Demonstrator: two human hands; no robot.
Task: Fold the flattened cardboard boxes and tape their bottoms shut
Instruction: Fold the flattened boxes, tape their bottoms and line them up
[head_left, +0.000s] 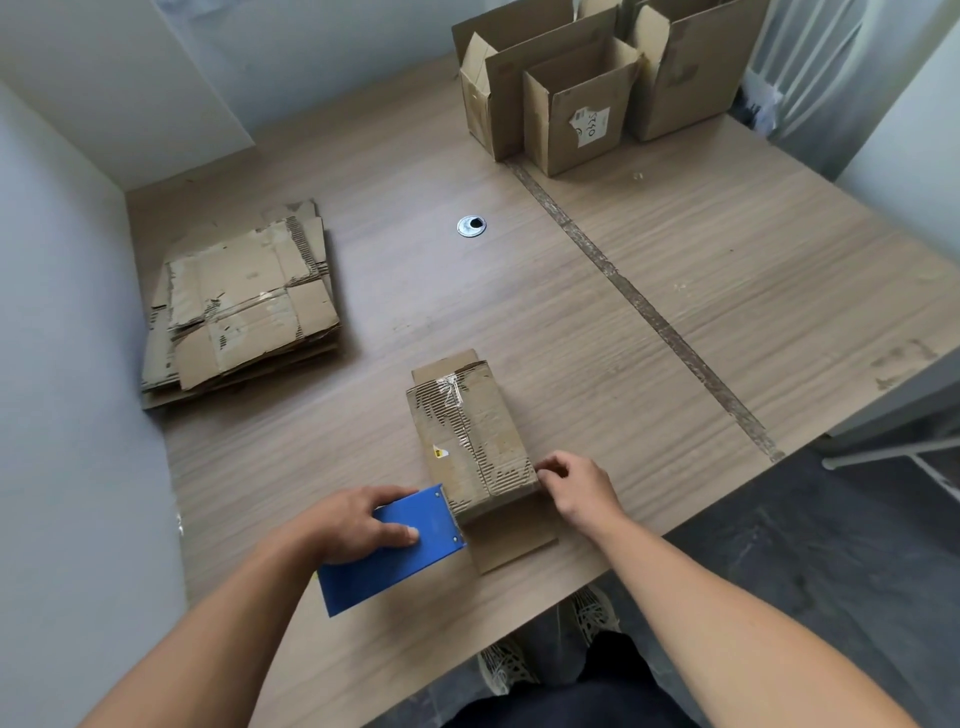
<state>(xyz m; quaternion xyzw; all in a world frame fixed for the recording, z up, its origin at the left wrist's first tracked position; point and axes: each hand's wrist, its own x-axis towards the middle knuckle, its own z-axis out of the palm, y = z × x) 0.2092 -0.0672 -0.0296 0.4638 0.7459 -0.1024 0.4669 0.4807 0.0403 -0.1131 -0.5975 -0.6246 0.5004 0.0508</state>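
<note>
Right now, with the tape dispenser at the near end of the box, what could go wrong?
The box is torn down to its ribs on top, so tape may bond poorly. The right hand meets only one near corner, so the box could twist as the left hand drags the blue tape dispenser.

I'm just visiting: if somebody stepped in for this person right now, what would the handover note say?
Left hand grips the blue tape dispenser at the near end of the small brown cardboard box, which lies closed flaps up on the wooden table.
Right hand holds that box's near right corner with curled fingers.
Done: several folded open cardboard boxes stand at the far right.
Left: tape this box's seam (no fresh tape visible yet), then fold and tape the stack of flattened cardboard boxes at the left.
</note>
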